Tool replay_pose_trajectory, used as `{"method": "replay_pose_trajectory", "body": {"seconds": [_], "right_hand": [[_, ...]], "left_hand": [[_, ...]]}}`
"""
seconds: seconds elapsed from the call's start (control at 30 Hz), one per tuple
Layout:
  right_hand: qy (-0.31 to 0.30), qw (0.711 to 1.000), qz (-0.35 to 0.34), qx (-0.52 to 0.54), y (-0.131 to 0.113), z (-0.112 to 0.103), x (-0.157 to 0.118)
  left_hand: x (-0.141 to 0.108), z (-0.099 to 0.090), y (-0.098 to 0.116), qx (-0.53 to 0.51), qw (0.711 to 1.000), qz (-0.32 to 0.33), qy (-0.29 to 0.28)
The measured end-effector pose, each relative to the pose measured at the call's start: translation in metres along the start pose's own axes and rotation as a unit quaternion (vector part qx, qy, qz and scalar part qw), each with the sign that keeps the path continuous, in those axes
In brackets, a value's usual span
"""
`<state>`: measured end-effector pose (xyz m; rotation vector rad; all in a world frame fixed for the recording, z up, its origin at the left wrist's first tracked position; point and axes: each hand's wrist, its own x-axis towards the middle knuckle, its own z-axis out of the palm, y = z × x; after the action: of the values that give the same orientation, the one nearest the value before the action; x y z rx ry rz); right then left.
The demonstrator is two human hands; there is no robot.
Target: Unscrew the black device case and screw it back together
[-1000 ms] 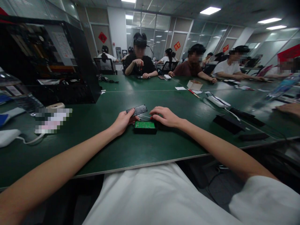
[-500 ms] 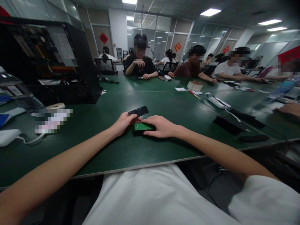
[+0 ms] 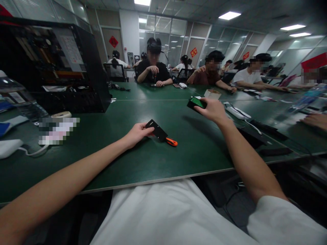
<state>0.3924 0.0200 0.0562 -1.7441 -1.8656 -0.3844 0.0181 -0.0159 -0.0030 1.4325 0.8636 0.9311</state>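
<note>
My left hand pinches a thin black panel by its left end, above the middle of the table. Just past the panel's right corner shows an orange-and-black tool handle, apparently a screwdriver; its other end is hidden. Farther off to the right, my right hand grips a black case in the air, with a green circuit board inside it. Fingers cover the case's right end.
An opened computer tower stands at the left, behind a clear plastic bottle. A small cardboard box, a white power strip and black parts lie to the right. Across the green table sit several people.
My right hand has carried the black case with the circuit board up, away and to the right. The panel in my left hand has turned, and the orange handle has come into view.
</note>
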Motion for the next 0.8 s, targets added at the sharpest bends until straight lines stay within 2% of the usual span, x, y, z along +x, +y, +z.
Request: {"method": "replay_pose_trajectory", "body": {"seconds": [0.1, 0.17, 0.3, 0.43, 0.5, 0.57, 0.63, 0.7, 0.77, 0.8], "right_hand": [[-0.105, 0.973, 0.169, -0.121, 0.048, -0.004, 0.002], [-0.154, 0.946, 0.243, -0.147, 0.071, -0.006, -0.001], [-0.18, 0.929, 0.294, -0.138, 0.093, -0.005, -0.008], [-0.169, 0.931, 0.305, -0.107, 0.094, -0.002, -0.01], [-0.14, 0.947, 0.279, -0.078, 0.086, 0.0, -0.008], [-0.099, 0.969, 0.225, -0.033, 0.07, 0.002, -0.003], [-0.064, 0.985, 0.158, 0.024, 0.043, 0.007, 0.0], [-0.062, 0.989, 0.095, 0.091, 0.006, 0.014, -0.001], [-0.109, 0.975, 0.026, 0.19, -0.036, 0.023, -0.009], [-0.17, 0.933, -0.022, 0.317, -0.058, 0.028, -0.016]], "left_hand": [[0.001, 0.0, -0.002, 0.005, 1.0, 0.004, 0.002], [0.001, 0.0, -0.003, 0.009, 1.0, 0.006, 0.003], [0.001, 0.0, -0.003, 0.013, 1.0, 0.006, -0.002], [0.001, 0.0, -0.003, 0.013, 1.0, 0.007, -0.004], [0.001, -0.001, -0.004, 0.006, 1.0, 0.007, -0.006], [0.0, 0.0, -0.004, -0.011, 1.0, 0.003, -0.011], [-0.001, 0.001, -0.003, -0.033, 0.999, -0.005, -0.019], [-0.003, 0.003, -0.002, -0.055, 0.998, -0.014, -0.03], [-0.006, 0.005, 0.0, -0.07, 0.996, -0.023, -0.041], [-0.007, 0.007, 0.001, -0.076, 0.996, -0.026, -0.045]]}}
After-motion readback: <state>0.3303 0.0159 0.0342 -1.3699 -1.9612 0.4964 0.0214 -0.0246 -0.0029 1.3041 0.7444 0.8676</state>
